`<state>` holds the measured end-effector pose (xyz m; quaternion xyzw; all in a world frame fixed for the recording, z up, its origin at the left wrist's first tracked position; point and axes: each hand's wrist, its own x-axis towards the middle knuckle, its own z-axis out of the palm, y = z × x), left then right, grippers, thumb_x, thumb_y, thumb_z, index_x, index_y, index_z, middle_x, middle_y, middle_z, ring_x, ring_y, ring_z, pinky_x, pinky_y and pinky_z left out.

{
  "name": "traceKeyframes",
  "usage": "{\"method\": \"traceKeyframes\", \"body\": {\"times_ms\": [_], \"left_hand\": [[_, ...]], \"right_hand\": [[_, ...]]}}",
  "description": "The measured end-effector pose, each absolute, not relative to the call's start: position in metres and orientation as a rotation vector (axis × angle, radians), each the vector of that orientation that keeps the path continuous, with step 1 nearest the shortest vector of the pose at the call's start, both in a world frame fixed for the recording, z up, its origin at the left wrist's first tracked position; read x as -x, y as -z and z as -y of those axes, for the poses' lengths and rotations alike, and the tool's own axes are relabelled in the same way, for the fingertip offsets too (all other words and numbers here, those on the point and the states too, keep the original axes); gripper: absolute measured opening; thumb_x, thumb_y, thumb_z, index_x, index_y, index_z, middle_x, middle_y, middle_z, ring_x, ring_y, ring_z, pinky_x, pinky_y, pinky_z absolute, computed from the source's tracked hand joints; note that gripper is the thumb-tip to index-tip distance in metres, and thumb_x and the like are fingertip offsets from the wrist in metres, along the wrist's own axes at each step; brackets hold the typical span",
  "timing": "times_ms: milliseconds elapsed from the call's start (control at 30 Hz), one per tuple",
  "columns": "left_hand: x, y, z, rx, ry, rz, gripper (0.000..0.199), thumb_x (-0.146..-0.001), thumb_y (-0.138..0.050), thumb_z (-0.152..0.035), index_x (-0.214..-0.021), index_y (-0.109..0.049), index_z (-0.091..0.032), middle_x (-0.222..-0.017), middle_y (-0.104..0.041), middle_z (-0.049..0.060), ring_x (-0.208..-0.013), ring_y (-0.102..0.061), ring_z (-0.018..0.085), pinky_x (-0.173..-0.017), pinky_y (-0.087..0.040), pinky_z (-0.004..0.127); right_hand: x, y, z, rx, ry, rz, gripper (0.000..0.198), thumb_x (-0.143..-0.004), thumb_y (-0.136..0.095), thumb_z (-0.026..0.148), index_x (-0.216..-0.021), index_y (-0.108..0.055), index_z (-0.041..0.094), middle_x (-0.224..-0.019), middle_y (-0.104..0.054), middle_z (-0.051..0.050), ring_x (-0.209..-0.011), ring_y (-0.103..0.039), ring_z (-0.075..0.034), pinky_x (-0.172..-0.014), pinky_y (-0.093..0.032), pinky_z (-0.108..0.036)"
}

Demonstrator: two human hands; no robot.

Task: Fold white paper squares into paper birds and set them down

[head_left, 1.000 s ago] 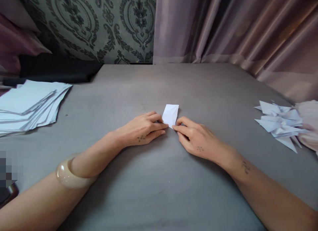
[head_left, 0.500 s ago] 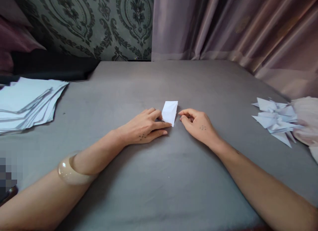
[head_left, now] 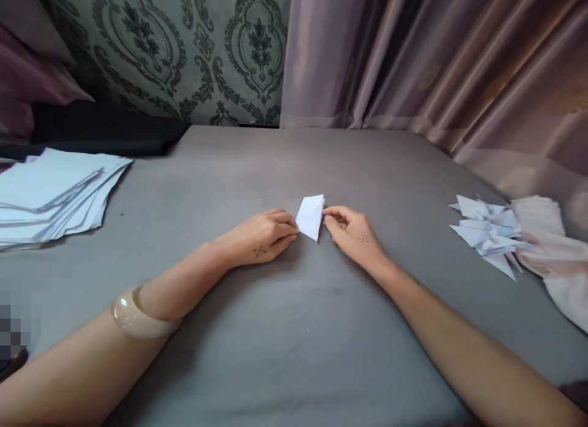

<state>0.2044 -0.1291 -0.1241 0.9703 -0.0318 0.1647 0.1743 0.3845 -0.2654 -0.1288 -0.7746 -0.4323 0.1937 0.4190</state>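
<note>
A small folded white paper [head_left: 310, 217] lies in the middle of the grey surface, its layers slightly apart along the right edge. The left corner of the paper is pinched between the thumb and fingers of my left hand [head_left: 264, 236], which rests on the cloth and has a pale bangle [head_left: 140, 317] further up the arm. At the right edge, my right hand [head_left: 356, 236] is closed, with curled index finger and thumb tips meeting the paper's layers. Small dark dots mark the backs of both hands.
To the left is a stack of white paper sheets [head_left: 59, 197], in front of a black cloth [head_left: 105, 130]. Several folded paper figures [head_left: 489, 228] sit at the right beside pale fabric [head_left: 551, 249]. Curtains [head_left: 367, 53] and a patterned wall panel [head_left: 202, 53] border the far edge.
My left fingers have drawn back from lying across the paper to pinching its left corner. My right hand has come in to the right edge. The paper is turned slightly, and the view has shifted.
</note>
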Motion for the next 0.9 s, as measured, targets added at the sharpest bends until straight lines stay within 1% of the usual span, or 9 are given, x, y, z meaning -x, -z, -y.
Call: {"method": "traceKeyframes", "body": {"times_ms": [200,267,400,533,600,700,800,833,900], "left_hand": [[-0.203,0.122,0.127,-2.780,-0.429,0.101,0.029,-0.095,-0.043,-0.016,-0.114,-0.065,-0.014,-0.112,-0.065,0.013,-0.103,-0.060,0.022,-0.093,-0.049,0.037],[-0.202,0.120,0.127,-2.800,-0.410,0.103,0.030,-0.095,-0.043,-0.016,-0.114,-0.066,-0.014,-0.112,-0.065,0.012,-0.102,-0.060,0.022,-0.092,-0.049,0.036],[-0.201,0.121,0.126,-2.817,-0.426,0.122,0.029,-0.095,-0.043,-0.017,-0.109,-0.068,-0.014,-0.109,-0.065,0.013,-0.100,-0.060,0.021,-0.089,-0.050,0.035],[-0.203,0.127,0.127,-2.854,-0.505,0.133,0.029,-0.095,-0.042,-0.018,-0.105,-0.069,-0.016,-0.101,-0.066,0.011,-0.091,-0.060,0.020,-0.082,-0.051,0.033],[-0.204,0.129,0.127,-2.884,-0.574,0.122,0.027,-0.095,-0.042,-0.018,-0.105,-0.066,-0.017,-0.102,-0.066,0.010,-0.090,-0.060,0.020,-0.082,-0.050,0.034],[-0.204,0.129,0.127,-2.886,-0.934,-0.038,0.021,-0.093,-0.049,-0.026,-0.110,-0.058,-0.016,-0.109,-0.063,0.012,-0.097,-0.058,0.022,-0.085,-0.048,0.036],[-0.203,0.125,0.131,-2.873,-1.403,-0.218,0.036,-0.089,-0.060,-0.038,-0.114,-0.051,-0.015,-0.109,-0.059,0.014,-0.099,-0.053,0.024,-0.086,-0.044,0.039],[-0.203,0.123,0.132,-2.911,-1.468,-0.219,0.038,-0.088,-0.061,-0.041,-0.114,-0.051,-0.015,-0.108,-0.060,0.014,-0.097,-0.052,0.024,-0.086,-0.042,0.039],[-0.202,0.121,0.135,-3.049,-1.392,-0.136,0.029,-0.090,-0.058,-0.039,-0.110,-0.054,-0.018,-0.106,-0.061,0.011,-0.096,-0.051,0.023,-0.086,-0.037,0.038]], "right_hand": [[-0.386,0.131,0.265,1.938,-0.548,1.095,0.029,-0.082,-0.055,0.038,-0.098,-0.069,0.018,-0.071,-0.067,-0.001,-0.052,-0.052,-0.010,-0.052,-0.039,-0.023],[-0.387,0.130,0.265,1.934,-0.573,1.061,0.031,-0.083,-0.055,0.042,-0.096,-0.069,0.018,-0.068,-0.066,-0.001,-0.051,-0.050,-0.010,-0.050,-0.037,-0.023],[-0.383,0.125,0.266,1.942,-0.601,1.097,0.032,-0.080,-0.059,0.046,-0.089,-0.070,0.017,-0.076,-0.069,-0.004,-0.062,-0.057,-0.013,-0.059,-0.042,-0.025],[-0.375,0.124,0.267,1.995,-0.596,1.215,0.032,-0.078,-0.062,0.050,-0.078,-0.068,0.019,-0.065,-0.064,0.000,-0.058,-0.055,-0.013,-0.056,-0.041,-0.025],[-0.371,0.125,0.267,1.974,-0.462,1.286,0.027,-0.080,-0.062,0.046,-0.076,-0.067,0.019,-0.067,-0.064,0.000,-0.057,-0.054,-0.012,-0.057,-0.041,-0.025],[-0.368,0.127,0.269,1.930,0.003,1.455,0.018,-0.087,-0.056,0.032,-0.084,-0.069,0.020,-0.085,-0.067,-0.003,-0.067,-0.057,-0.013,-0.063,-0.042,-0.025],[-0.367,0.125,0.271,1.934,0.481,1.666,0.022,-0.093,-0.048,0.021,-0.092,-0.070,0.020,-0.092,-0.067,-0.005,-0.076,-0.059,-0.014,-0.069,-0.040,-0.026],[-0.367,0.124,0.271,1.936,0.588,1.737,0.024,-0.094,-0.046,0.018,-0.092,-0.070,0.019,-0.090,-0.067,-0.006,-0.077,-0.058,-0.015,-0.070,-0.039,-0.027],[-0.366,0.123,0.272,1.926,0.716,1.855,0.025,-0.093,-0.046,0.014,-0.090,-0.071,0.018,-0.087,-0.067,-0.006,-0.075,-0.056,-0.015,-0.070,-0.038,-0.028]]}}
